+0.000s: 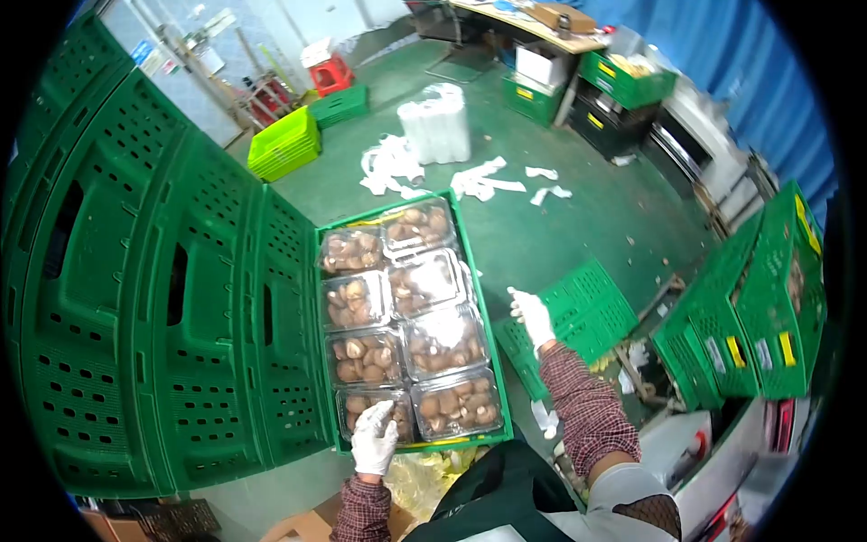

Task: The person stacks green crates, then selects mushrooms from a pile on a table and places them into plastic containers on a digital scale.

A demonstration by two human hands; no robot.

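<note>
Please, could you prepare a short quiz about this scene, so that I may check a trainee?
1. Choose: how many packs of mushrooms line the crate's left side in the top layer?
a) two
b) four
c) seven

2. True or false: the right hand is outside the crate.

3. Fill in: the ____ hand is at a pack in the nearest row.

Key: 1 b; 2 true; 3 left.

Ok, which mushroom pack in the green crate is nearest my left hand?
The pack in the near left corner of the crate, partly covered by your left hand. No other pack has a hand over it.
</note>
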